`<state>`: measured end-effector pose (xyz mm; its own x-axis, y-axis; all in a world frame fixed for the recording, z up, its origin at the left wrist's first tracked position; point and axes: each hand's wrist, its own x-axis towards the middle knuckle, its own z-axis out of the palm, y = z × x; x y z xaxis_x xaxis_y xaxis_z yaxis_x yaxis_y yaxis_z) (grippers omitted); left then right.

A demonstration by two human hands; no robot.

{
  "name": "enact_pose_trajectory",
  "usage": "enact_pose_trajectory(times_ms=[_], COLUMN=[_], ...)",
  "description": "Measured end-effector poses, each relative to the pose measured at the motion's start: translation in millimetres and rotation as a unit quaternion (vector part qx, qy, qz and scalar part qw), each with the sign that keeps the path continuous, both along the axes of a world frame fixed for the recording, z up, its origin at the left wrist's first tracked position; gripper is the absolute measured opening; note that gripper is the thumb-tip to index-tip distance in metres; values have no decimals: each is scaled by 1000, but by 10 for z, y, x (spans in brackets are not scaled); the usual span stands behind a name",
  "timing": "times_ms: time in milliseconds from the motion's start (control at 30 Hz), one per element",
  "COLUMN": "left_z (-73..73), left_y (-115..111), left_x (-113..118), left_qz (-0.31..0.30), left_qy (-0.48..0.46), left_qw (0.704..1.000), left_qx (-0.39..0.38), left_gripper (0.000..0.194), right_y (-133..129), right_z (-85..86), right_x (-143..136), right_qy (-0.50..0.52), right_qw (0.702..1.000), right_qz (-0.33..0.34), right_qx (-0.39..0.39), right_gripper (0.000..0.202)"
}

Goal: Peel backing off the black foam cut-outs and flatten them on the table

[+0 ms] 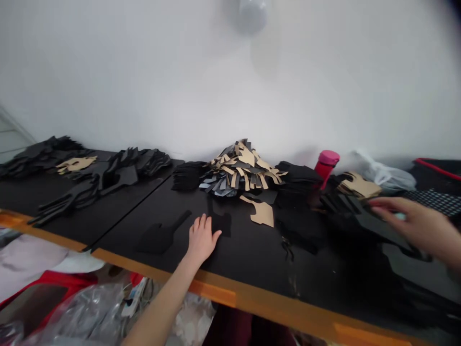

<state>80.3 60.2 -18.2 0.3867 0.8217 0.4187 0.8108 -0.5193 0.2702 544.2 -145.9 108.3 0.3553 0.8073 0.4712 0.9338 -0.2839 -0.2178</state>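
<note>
My left hand (202, 239) lies palm down on the black tabletop, fingers stretched out, with nothing visibly gripped. Its fingertips touch or border a black cut-out piece (221, 223). Another black piece with a narrow arm (160, 236) lies to its left, and a tan cut-out piece (263, 214) to its right. At the far right, my right hand (414, 222) has its thumb and fingers pinched on a dark flat cut-out piece (376, 222). Motion blurs this area. Black pieces (338, 203) fan out just beyond its fingertips.
A heap of tan and black cut-outs (245, 168) stands against the wall, between black stacks (188, 175). More black pieces (117, 178) spread leftward. A pink-capped bottle (327, 163), white plastic bag (389, 177) and black mesh basket (435, 199) sit back right. An orange-brown edge (252, 300) runs along the front.
</note>
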Motion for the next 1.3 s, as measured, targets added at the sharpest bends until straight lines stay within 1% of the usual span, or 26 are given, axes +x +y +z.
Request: enact_pose_trajectory(times_ms=[33,67,133,167,200,233,267,333,433,533,667,800,867,967,1067,1100,1133,1167,1200,1233,1300], left_z=[-28,-56,-107,-131,-156,-184,-214,-284,-374,-396,-355,-332,-322,-289,-245,-231,-218,-206,-195,-185,-166], left_y=[83,124,102,56,1,-56,-110,-192,-260,-298,-306,-268,-257,-259,-271,-278,-289,-308,-336,-374,-483], left_x=[-10,-13,-20,-32,-51,-78,-112,-188,-285,-319,-283,-231,-215,-210,-218,-217,-212,-201,-184,-160,-101], left_qz=[-6,-15,-35,-42,-50,-58,-67,-86,-111,-127,-138,-164,-174,-190,-211,-221,-233,-249,-269,-296,-357], left_qy=[16,31,51,57,61,64,65,58,30,8,5,61,86,95,95,96,96,98,100,103,109], left_qw=[1000,999,998,997,996,996,995,991,986,985,984,969,958,949,942,938,934,929,923,914,894], left_qx=[2,5,15,20,26,35,48,80,117,113,113,174,209,234,244,248,251,255,257,257,249], left_gripper=[44,45,44,44,43,42,40,35,31,27,21,23,26,25,22,22,22,23,24,25,25], right_y=[44,99,246,340,448,570,705,996,1397,1636,1705,1682,1656,1554,1352,1269,1182,1094,1007,922,757], right_z=[3,-33,-188,-289,-396,-500,-597,-761,-925,-1029,-1128,-1164,-1128,-981,-781,-723,-676,-642,-621,-613,-623], right_x=[-353,-702,-1340,-1609,-1835,-2019,-2160,-2329,-2383,-2336,-2259,-2238,-2256,-2290,-2275,-2257,-2235,-2211,-2189,-2169,-2134], right_qy=[26,46,70,75,74,62,37,-3,-24,-38,-55,-47,-31,4,44,66,111,180,269,367,535], right_qw=[998,991,965,953,946,946,951,965,978,981,976,978,983,992,997,997,993,983,962,929,842], right_qz=[59,115,229,263,276,272,257,201,134,93,101,108,99,73,42,36,33,33,36,40,46], right_qx=[-15,-42,-108,-134,-154,-164,-170,-169,-159,-166,-182,-171,-154,-104,-36,-19,-3,11,25,36,54], right_gripper=[27,26,25,24,23,23,25,32,37,33,20,21,22,26,32,33,35,35,35,34,34])
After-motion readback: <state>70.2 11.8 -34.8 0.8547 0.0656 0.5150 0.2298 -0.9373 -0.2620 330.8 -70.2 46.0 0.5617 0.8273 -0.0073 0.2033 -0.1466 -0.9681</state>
